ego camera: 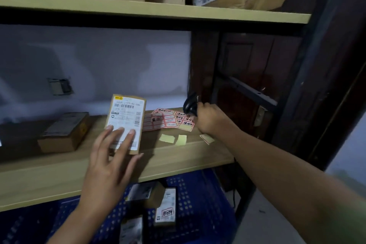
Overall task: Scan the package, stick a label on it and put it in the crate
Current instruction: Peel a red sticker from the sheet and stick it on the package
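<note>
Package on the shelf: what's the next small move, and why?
Probably swing the scanner in the right hand over to the barcode on the package. The left hand props it up with straight fingers, barcode side facing out, and it bears no red sticker, unlike a parcel in the crate.

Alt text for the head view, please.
A left hand lays straight fingers on a labelled cardboard package on a wooden shelf, while the right hand grips a black scanner by a sticker sheet. A blue crate below holds other packages.

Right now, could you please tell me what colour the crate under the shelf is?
The crate is blue, with perforated walls; head view.
</note>
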